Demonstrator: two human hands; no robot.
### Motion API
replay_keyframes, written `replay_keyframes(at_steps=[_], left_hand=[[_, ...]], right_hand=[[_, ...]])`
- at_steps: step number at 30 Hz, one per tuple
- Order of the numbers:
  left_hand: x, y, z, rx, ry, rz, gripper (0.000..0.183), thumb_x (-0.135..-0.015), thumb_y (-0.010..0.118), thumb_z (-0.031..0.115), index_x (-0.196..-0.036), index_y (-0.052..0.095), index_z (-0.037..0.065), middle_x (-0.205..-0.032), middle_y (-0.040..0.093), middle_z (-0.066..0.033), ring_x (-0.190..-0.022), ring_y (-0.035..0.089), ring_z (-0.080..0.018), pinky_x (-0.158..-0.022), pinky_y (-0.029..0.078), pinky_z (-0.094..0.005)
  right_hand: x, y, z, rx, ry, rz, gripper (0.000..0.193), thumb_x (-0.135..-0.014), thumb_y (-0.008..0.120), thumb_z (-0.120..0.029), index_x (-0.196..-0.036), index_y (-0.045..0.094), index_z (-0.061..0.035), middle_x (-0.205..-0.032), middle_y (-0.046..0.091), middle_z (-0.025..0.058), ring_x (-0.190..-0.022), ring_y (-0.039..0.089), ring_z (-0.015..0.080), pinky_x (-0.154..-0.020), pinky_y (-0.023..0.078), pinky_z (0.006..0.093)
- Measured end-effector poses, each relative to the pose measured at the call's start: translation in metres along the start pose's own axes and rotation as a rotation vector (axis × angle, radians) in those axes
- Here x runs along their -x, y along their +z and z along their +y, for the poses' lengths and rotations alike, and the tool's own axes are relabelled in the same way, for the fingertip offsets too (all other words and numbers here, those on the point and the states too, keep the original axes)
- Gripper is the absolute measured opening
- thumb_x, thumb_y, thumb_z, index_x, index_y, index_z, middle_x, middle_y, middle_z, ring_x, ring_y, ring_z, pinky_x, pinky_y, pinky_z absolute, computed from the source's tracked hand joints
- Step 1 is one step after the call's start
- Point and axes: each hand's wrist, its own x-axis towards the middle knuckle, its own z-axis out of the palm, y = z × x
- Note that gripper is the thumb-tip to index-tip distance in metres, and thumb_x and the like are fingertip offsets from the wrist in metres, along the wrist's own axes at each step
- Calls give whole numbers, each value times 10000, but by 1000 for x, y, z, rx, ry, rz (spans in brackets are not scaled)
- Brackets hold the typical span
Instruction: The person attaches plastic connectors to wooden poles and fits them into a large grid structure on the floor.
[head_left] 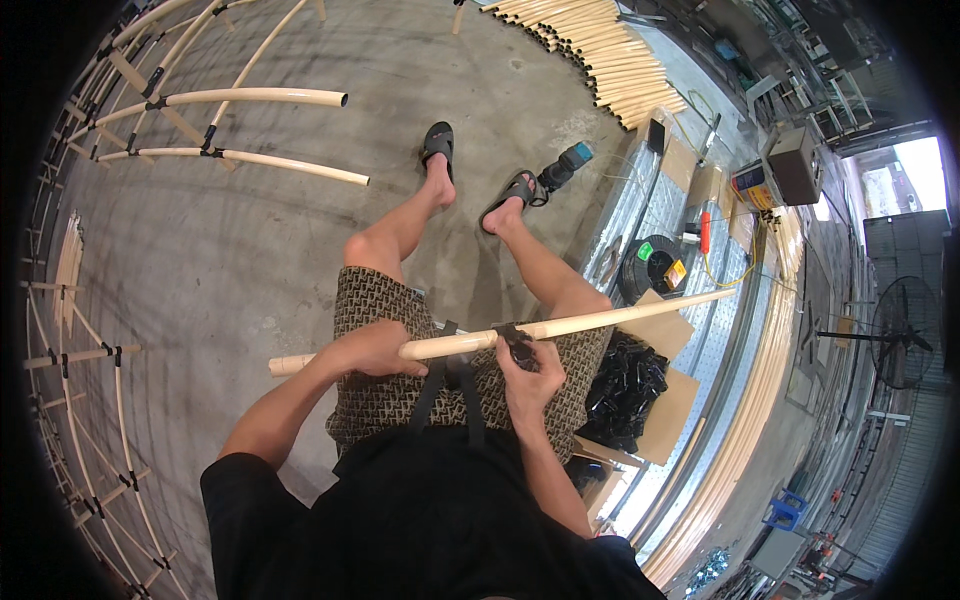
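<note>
A long cream pipe (620, 316) lies across my lap, its far right end reaching over the metal profiles. My left hand (378, 350) is closed around the pipe left of the middle, and its left end sticks out past my wrist. Right of that, a black pipe joint (517, 343) sits against the pipe. The thumb and fingers of my right hand (532, 378) pinch this joint from the near side. Part of the joint is hidden by the fingers. An open cardboard box (668, 420) full of black pipe joints (628, 390) stands beside my right thigh.
A cordless power tool (565, 168) stands on the floor by my right foot. Cream pipe frames (255, 97) rise at the left. Many pipes (620, 70) lie at the far right. A black reel (645, 270) rests on metal profiles to the right; a fan (900, 333) stands beyond.
</note>
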Motion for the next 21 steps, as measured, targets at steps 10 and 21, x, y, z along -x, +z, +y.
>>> replay_keyframes(at_steps=[10,21], left_hand=[[2,27,-5,-277,58,380,340,-865,774,336,-889,751,-2,-824,711,-226,-830,707,-413,-772,560,-492],[1,29,-11,-232,50,332,400,-886,744,375,-948,733,-20,-797,708,-218,-792,711,-407,-759,564,-495]], right_hand=[[5,-1,-6,37,12,-82,265,-720,886,-42,-924,738,39,-823,684,101,-724,672,189,-673,536,307],[11,2,-3,56,-22,-86,303,-716,888,-48,-970,747,36,-848,694,122,-757,700,220,-696,553,317]])
